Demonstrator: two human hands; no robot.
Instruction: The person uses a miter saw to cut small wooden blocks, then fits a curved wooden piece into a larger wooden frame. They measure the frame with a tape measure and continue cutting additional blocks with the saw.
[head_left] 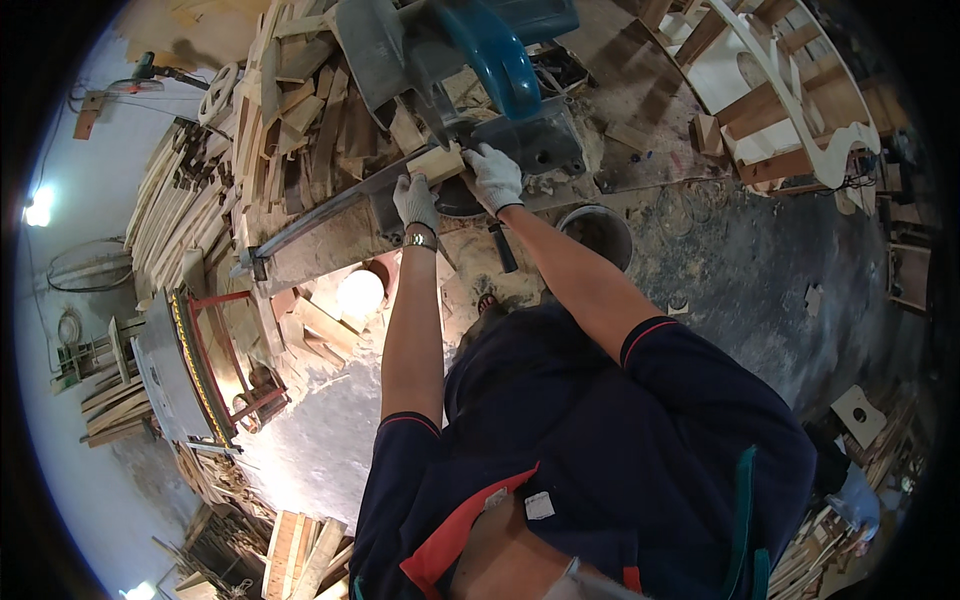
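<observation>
Both my hands wear white work gloves and reach forward to a saw bench. My left hand (415, 200) and my right hand (494, 176) together hold a small pale wooden block (437, 163) against the long metal fence (330, 212) of a mitre saw (500, 70). The saw has a blue blade guard and hangs just above and behind the block. A watch sits on my left wrist.
Stacks of wooden offcuts (290, 110) pile up behind and left of the saw. A grey bucket (598, 235) stands on the dusty floor to the right. White and wood furniture frames (790, 90) lie at top right. A red metal stand (225, 350) is at left.
</observation>
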